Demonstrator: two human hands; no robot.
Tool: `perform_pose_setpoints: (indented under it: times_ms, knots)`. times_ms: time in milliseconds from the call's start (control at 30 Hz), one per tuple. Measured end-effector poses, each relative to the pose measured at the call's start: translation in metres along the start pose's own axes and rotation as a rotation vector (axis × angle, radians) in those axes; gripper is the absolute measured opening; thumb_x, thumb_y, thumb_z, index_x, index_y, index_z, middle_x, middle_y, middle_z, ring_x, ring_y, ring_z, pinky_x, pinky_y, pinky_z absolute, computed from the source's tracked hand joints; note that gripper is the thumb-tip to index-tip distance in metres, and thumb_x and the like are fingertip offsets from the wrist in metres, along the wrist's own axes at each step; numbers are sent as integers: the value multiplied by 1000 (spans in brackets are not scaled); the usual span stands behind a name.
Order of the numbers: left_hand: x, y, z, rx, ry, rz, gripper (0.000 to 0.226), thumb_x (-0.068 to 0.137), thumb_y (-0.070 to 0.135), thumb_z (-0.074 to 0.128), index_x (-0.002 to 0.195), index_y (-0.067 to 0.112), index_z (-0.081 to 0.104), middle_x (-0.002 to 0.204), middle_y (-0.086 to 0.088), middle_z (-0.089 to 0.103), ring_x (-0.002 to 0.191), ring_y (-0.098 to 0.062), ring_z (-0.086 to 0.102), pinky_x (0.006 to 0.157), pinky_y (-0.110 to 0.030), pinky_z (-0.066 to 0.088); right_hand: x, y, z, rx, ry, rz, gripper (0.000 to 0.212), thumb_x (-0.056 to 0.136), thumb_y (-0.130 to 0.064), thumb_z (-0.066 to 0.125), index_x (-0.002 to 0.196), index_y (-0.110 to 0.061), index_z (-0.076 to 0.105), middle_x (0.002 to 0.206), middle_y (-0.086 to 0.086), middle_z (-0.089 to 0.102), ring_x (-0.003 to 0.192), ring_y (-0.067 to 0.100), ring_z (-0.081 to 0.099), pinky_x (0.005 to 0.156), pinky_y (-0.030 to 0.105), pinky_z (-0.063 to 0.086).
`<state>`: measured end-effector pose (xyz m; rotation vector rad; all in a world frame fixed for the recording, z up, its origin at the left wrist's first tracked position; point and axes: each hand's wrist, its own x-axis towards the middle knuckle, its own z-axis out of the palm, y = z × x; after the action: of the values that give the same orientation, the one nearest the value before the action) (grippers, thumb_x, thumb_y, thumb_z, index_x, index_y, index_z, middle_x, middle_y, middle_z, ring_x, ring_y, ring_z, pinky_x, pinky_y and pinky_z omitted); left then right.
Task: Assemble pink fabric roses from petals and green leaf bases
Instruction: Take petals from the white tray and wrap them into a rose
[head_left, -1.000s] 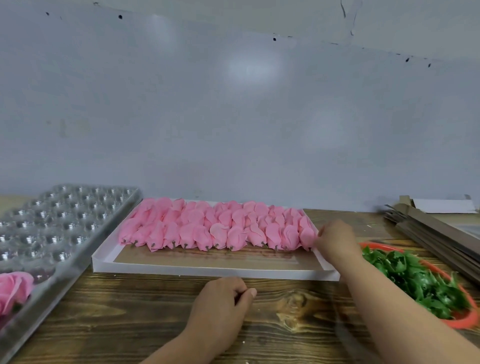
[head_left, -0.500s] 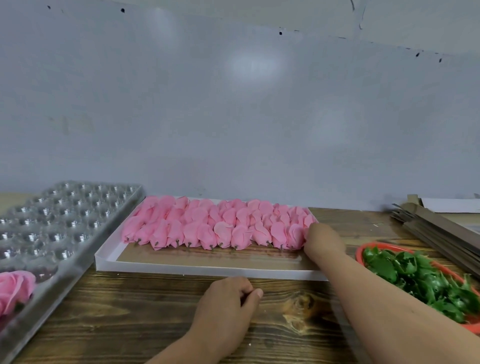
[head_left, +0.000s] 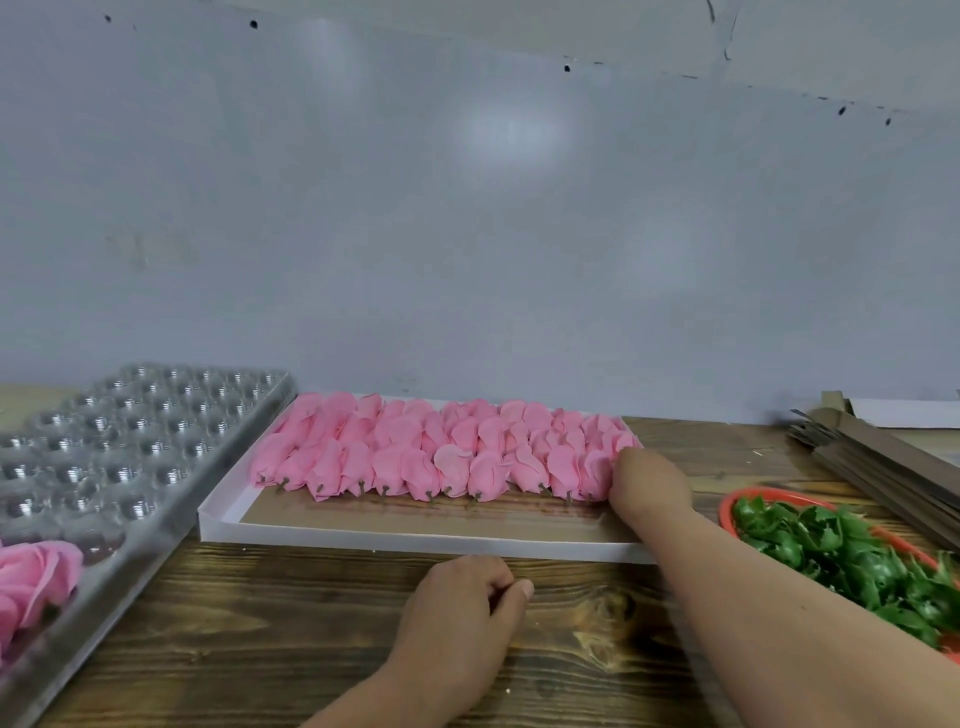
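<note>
right hand (head_left: 649, 483) at 3 o'clock end of the pink petal row (head_left: 441, 452) in the white tray (head_left: 415, 540), fingers curled into the last bud, likely picking, grip hidden so cannot tell; left hand (head_left: 462, 603) fisted, apparently empty, waiting at 6; leaf bases (head_left: 852, 561) in basket at 4.

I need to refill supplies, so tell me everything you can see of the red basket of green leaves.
The red basket sits on the wooden table at the far right, cut off by the frame edge. It looks like shallow plastic with a thin rim, heaped with glossy green leaf bases. The right forearm passes just beside its left rim; whether they touch is unclear.
</note>
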<state>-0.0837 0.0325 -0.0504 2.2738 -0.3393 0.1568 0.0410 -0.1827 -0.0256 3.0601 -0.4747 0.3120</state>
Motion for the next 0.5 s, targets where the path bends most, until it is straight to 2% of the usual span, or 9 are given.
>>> perform_pose_setpoints:
  times_ms: [167,233,333,433,500]
  knots:
    - [0,-1,0,16,15,13,37,91,43,56,59,27,49,53,12,44,55,-1,42,57,-21,33,-6,3,-31,-39,42,-31,29,87,-9,45,110,-15,61,112,6,63,103,24,61,73,29,47]
    - [0,-1,1,8,17,19,37,91,42,57,59,26,49,52,12,44,52,-2,41,55,-20,32,-17,1,-52,0,36,-32,26,85,-9,46,105,-14,61,110,6,63,101,24,61,71,28,45]
    - [-1,-2,1,-24,19,26,36,91,41,57,59,26,51,52,11,46,52,-3,42,55,-20,35,-45,-9,-79,83,-82,-113,22,77,-13,52,96,-10,63,99,9,64,92,26,62,69,27,47]
    - [1,-3,1,-95,58,46,42,94,39,52,58,21,46,53,9,45,53,-4,42,57,-23,35,-81,-16,-86,297,-171,-258,19,78,-22,54,89,-11,66,85,4,65,81,20,59,63,24,43]
    - [0,-4,-1,-137,79,58,42,96,41,46,60,20,45,58,5,51,58,-9,47,62,-26,40,-102,-17,-83,455,-179,-320,14,80,-25,56,87,-17,66,77,-2,61,74,15,54,60,24,39]
